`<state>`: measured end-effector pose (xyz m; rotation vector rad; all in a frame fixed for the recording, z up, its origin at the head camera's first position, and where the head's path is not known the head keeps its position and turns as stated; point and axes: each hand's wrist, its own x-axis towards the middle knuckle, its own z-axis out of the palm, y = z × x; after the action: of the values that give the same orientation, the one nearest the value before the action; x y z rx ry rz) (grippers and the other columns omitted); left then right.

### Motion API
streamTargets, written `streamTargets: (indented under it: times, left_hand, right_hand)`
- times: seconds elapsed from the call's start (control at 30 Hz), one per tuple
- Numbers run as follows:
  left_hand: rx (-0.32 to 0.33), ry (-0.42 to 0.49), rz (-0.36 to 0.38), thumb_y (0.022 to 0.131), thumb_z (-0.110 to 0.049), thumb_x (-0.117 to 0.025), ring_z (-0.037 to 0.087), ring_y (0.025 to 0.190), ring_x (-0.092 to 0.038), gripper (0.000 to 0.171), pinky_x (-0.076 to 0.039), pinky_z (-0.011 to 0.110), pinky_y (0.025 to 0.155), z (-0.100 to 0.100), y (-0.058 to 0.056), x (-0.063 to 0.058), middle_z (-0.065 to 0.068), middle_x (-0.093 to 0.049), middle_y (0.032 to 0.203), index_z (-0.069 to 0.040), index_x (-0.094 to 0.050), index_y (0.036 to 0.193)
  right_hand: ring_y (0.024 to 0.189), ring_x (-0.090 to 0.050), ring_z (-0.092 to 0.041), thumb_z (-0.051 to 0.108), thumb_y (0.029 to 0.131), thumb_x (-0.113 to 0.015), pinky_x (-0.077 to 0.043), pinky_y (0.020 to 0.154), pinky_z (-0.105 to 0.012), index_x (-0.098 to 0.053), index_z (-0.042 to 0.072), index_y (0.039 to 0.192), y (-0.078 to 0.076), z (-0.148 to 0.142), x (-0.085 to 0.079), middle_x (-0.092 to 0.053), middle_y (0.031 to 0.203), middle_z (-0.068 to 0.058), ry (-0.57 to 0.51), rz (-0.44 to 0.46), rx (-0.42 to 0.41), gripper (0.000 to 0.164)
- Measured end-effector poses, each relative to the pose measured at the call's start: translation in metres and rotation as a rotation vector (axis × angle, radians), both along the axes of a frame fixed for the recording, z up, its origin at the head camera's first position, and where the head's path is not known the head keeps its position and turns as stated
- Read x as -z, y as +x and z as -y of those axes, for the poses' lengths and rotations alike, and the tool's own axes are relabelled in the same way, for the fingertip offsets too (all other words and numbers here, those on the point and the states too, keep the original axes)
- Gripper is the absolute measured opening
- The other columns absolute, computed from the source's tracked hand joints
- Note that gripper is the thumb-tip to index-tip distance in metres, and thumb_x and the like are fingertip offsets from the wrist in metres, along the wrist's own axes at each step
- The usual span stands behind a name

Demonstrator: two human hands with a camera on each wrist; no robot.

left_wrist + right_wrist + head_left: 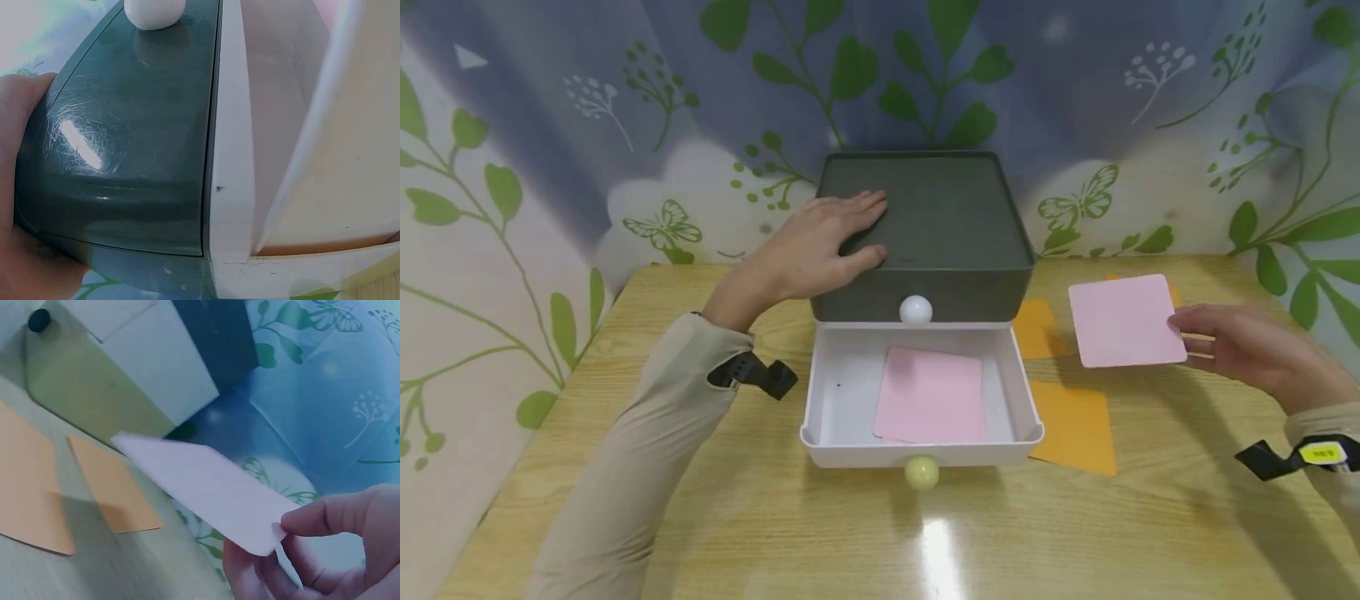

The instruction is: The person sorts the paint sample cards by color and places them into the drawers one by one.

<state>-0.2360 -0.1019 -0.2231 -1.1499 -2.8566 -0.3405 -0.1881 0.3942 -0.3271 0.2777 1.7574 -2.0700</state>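
My left hand rests on the top left edge of a dark green drawer box, fingers laid out over the lid. Below the box's white knob, a white drawer is pulled out, with a yellow-green knob on its front. Pink square cards lie stacked inside it. My right hand pinches another pink card by its right edge, raised over the table to the right of the box. In the right wrist view the thumb presses on this card's corner, with fingers beneath.
Orange cards lie on the wooden table right of the drawer: one beside its front corner, one farther back, and another partly hidden behind the held card. A leaf-patterned curtain hangs close behind the box.
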Motion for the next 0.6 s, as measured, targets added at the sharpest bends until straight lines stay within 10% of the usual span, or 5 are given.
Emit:
streamTargets:
  times: [0.33, 0.6]
  left_hand:
    - [-0.003, 0.006, 0.0, 0.1, -0.04, -0.041, 0.026, 0.145, -0.023, 0.065, -0.016, 0.042, 0.117, 0.001, 0.0, 0.0, 0.011, -0.024, 0.157, -0.002, -0.029, 0.151]
    - [-0.014, 0.001, 0.005, 0.1, -0.04, -0.041, 0.025, 0.145, -0.022, 0.065, -0.015, 0.041, 0.117, 0.003, 0.001, -0.001, 0.011, -0.023, 0.157, -0.003, -0.028, 0.151]
  right_hand:
    - [0.081, -0.062, -0.015, 0.001, 0.101, -0.043, -0.055, 0.072, -0.028, -0.073, 0.01, 0.094, 0.014, 0.01, 0.011, -0.062, 0.098, 0.001, -0.013, -0.008, -0.063, 0.033]
    - [0.09, -0.066, -0.022, -0.005, 0.102, -0.031, -0.055, 0.081, -0.035, -0.067, 0.003, 0.103, 0.024, 0.023, 0.008, -0.065, 0.1, -0.007, -0.241, -0.128, -0.229, 0.037]
